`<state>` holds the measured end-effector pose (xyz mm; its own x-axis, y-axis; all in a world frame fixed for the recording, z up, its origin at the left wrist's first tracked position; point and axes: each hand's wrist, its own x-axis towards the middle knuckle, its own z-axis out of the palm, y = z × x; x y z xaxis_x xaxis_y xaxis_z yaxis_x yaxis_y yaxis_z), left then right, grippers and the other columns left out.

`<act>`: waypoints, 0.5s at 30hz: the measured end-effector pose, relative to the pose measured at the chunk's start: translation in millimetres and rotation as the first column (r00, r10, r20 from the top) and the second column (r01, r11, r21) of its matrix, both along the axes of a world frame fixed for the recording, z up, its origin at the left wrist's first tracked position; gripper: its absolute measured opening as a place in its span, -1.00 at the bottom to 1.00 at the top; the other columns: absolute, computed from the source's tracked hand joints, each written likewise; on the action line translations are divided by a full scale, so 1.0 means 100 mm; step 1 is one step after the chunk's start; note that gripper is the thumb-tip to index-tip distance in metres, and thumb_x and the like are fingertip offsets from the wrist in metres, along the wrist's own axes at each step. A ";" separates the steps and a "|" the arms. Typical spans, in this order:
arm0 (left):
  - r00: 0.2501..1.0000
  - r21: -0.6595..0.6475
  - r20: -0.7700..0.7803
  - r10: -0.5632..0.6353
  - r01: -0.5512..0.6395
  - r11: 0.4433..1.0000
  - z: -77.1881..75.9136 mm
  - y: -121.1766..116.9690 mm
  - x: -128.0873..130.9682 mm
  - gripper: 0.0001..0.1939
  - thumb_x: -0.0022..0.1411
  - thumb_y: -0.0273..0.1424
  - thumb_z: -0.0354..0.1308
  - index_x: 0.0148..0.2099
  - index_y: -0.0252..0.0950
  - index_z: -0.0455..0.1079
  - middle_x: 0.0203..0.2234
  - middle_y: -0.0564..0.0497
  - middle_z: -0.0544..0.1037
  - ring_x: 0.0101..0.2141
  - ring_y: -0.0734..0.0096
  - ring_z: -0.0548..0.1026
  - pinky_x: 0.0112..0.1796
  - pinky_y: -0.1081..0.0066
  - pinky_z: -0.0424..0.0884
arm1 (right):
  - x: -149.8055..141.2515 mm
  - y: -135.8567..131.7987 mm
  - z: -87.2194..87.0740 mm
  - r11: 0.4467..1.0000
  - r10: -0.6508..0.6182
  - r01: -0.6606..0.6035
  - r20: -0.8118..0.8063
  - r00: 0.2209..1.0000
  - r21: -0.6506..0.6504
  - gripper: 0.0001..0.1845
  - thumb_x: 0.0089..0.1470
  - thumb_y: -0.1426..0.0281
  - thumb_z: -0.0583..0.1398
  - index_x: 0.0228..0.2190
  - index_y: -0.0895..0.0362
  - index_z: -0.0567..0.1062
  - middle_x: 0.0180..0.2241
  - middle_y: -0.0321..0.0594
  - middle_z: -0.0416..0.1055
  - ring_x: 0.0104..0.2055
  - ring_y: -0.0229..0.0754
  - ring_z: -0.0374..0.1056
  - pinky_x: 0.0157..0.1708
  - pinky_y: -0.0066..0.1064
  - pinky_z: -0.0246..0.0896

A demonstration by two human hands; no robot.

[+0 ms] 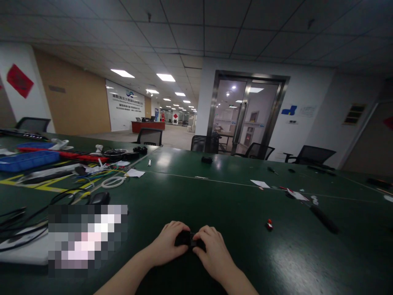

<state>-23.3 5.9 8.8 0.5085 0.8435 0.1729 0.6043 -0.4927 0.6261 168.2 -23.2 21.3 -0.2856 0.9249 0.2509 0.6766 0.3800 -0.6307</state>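
Both of my hands are close together at the front middle of the green table (172,192). Between them is a small black boxy object (192,239); it is too dark and covered to tell its kind. My left hand (170,242) is closed on its left end, thumb below and fingers above. Gripping the right end is my right hand (211,248), with thumb and fingers curled in. Much of the object is hidden behind the fingers. To the right of my hands lies a small red and white item (269,224).
At left are a blue tray (30,160), a coiled white cable (113,182) and a black mouse (100,198). Another black block (206,159) stands farther back. A black-handled tool (324,219) and paper (260,184) lie at right. Chairs (317,155) line the far edge.
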 end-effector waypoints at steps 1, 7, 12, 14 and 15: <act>1.000 -0.003 0.001 0.000 0.000 1.000 0.01 0.00 0.00 -0.66 0.01 -0.42 0.16 -0.10 -0.16 0.33 -0.14 0.04 0.44 -0.07 0.23 0.31 0.00 0.27 0.16 | 0.00 0.00 0.00 1.000 -0.009 0.009 -0.002 1.000 -0.007 -0.77 -0.15 0.47 0.19 -0.40 -0.07 0.48 -0.28 -0.33 0.39 -0.20 -0.07 0.29 -0.18 -0.17 0.15; 1.000 -0.022 -0.002 0.013 -0.013 1.000 0.04 -0.01 0.02 -0.63 -0.02 -0.45 0.16 -0.09 -0.19 0.33 -0.14 0.02 0.44 -0.07 0.22 0.32 -0.02 0.26 0.17 | 0.04 0.00 0.00 0.997 -0.010 0.007 -0.028 1.000 -0.078 -0.66 -0.18 0.46 0.21 -0.28 -0.10 0.45 -0.20 -0.33 0.36 -0.11 -0.07 0.26 -0.11 -0.18 0.14; 1.000 -0.010 0.006 0.003 -0.003 1.000 0.00 0.01 0.01 -0.62 -0.03 -0.46 0.17 -0.10 -0.18 0.32 -0.14 0.03 0.44 -0.08 0.22 0.32 -0.02 0.26 0.17 | 0.10 0.04 -0.03 0.987 -0.004 0.000 -0.025 1.000 -0.163 -0.55 -0.19 0.44 0.22 -0.16 -0.03 0.41 -0.10 -0.28 0.34 -0.01 -0.10 0.22 0.00 -0.27 0.07; 1.000 -0.009 0.012 -0.002 0.002 1.000 -0.02 0.01 0.00 -0.62 -0.03 -0.44 0.18 -0.09 -0.17 0.32 -0.14 0.03 0.44 -0.07 0.21 0.31 -0.01 0.26 0.16 | 0.11 0.06 -0.04 0.983 -0.008 0.005 -0.016 1.000 -0.186 -0.56 -0.16 0.42 0.21 -0.15 -0.03 0.41 -0.11 -0.28 0.35 -0.01 -0.10 0.22 0.00 -0.27 0.07; 1.000 -0.013 0.015 -0.002 0.002 1.000 -0.03 0.02 -0.01 -0.62 -0.03 -0.43 0.18 -0.09 -0.16 0.32 -0.14 0.03 0.44 -0.07 0.21 0.31 -0.01 0.25 0.15 | 0.11 0.06 -0.04 0.980 -0.015 0.012 -0.016 1.000 -0.198 -0.57 -0.15 0.41 0.20 -0.15 -0.03 0.41 -0.11 -0.29 0.36 -0.02 -0.10 0.23 -0.01 -0.27 0.08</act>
<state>-24.1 7.5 6.0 0.5077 0.8447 0.1697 0.5941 -0.4859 0.6411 179.7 -17.3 17.0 -0.2698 0.9606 0.0670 0.6695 0.2372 -0.7039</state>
